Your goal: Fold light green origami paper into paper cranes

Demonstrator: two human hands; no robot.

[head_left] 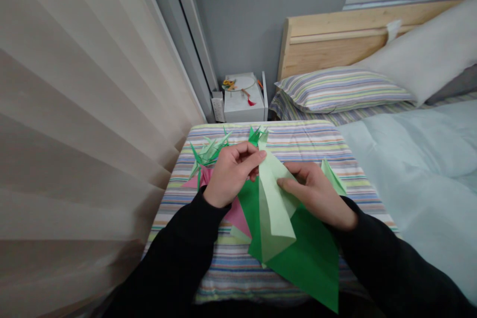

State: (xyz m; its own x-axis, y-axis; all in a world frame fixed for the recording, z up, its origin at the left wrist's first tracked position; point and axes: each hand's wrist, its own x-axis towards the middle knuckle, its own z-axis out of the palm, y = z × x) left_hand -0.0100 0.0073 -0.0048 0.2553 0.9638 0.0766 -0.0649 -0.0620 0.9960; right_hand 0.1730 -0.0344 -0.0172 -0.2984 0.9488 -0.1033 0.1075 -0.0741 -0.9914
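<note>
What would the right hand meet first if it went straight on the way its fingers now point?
The pale green folded origami paper: the fingers of the right hand point left at it and appear to touch it, though depth is hard to judge. The left hand lies beyond it.

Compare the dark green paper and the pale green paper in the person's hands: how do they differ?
The dark green paper is a deep, strong green, while the pale green paper is a light mint. The dark green paper spreads wider; the pale green paper forms a narrower folded strip. The pale green paper lies on top of the dark green paper, and the left hand pinches its upper end. Both are creased paper with pointed shapes; I cannot tell whether they are one sheet.
</note>
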